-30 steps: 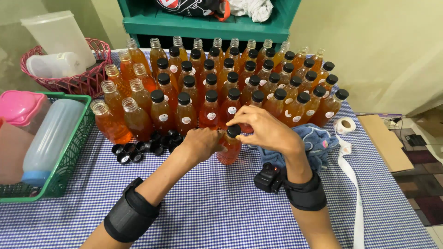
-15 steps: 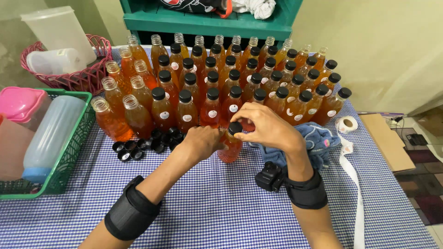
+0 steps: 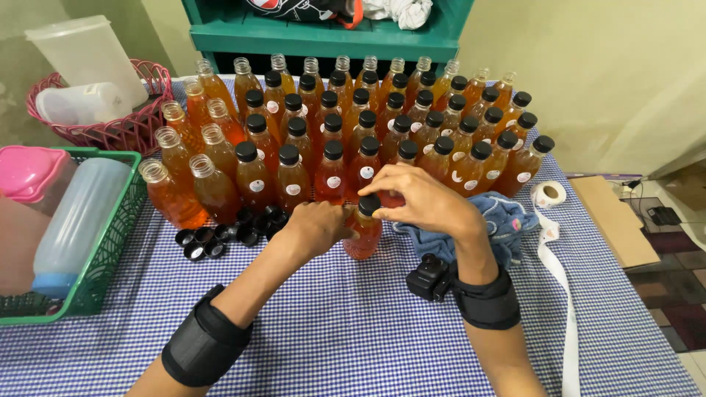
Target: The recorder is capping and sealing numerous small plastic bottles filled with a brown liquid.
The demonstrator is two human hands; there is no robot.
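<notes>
A small plastic bottle of orange liquid (image 3: 365, 237) stands on the blue checked tablecloth (image 3: 353, 331) in front of me. My left hand (image 3: 318, 226) grips its body from the left. My right hand (image 3: 416, 197) curls over its top, fingers pinching the black cap (image 3: 369, 204). Behind it stand several rows of the same orange bottles (image 3: 368, 140), most with black caps; those at the left and the far back are uncapped. A heap of loose black caps (image 3: 228, 231) lies just left of my left hand.
A green basket (image 3: 110, 242) with pink-lidded and white containers sits at the left edge, a pink basket (image 3: 110, 132) with clear jugs behind it. A blue cloth (image 3: 507, 220), a small black device (image 3: 428, 276), a white tape roll (image 3: 548, 193) and a cardboard piece (image 3: 610, 220) lie right.
My hands stay on the same bottle; the right hand's fingers have shifted slightly around the cap. The view has drifted a little downward.
</notes>
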